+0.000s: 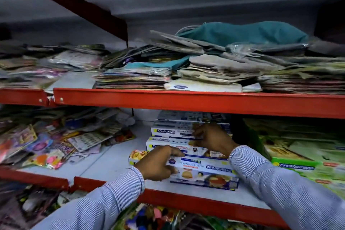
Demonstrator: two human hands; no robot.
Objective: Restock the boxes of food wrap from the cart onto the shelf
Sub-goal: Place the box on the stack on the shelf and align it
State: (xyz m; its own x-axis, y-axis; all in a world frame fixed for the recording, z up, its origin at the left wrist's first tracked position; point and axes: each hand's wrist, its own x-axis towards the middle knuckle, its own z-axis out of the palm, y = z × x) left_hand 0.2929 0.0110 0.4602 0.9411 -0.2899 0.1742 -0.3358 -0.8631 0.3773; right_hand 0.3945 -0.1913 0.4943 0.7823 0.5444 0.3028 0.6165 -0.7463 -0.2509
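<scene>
Several long white-and-blue Freshwrapp food wrap boxes lie in rows on the middle shelf (104, 164), a white board with a red front lip. My left hand (157, 162) lies on the left end of the nearest box (207, 173), its fingers curled over the top edge. Further back, my right hand (212, 139) presses on a box in the rear stack (173, 132), fingers bent against its front face. The row between them (186, 146) is partly covered by both hands. The cart is out of view.
Green Freshwrapp boxes (298, 166) fill the shelf to the right. Loose colourful packets (50, 145) are heaped at the left. The upper shelf (186, 101) holds flat packets and a teal cloth bag (242, 32), leaving low headroom. More packets sit below.
</scene>
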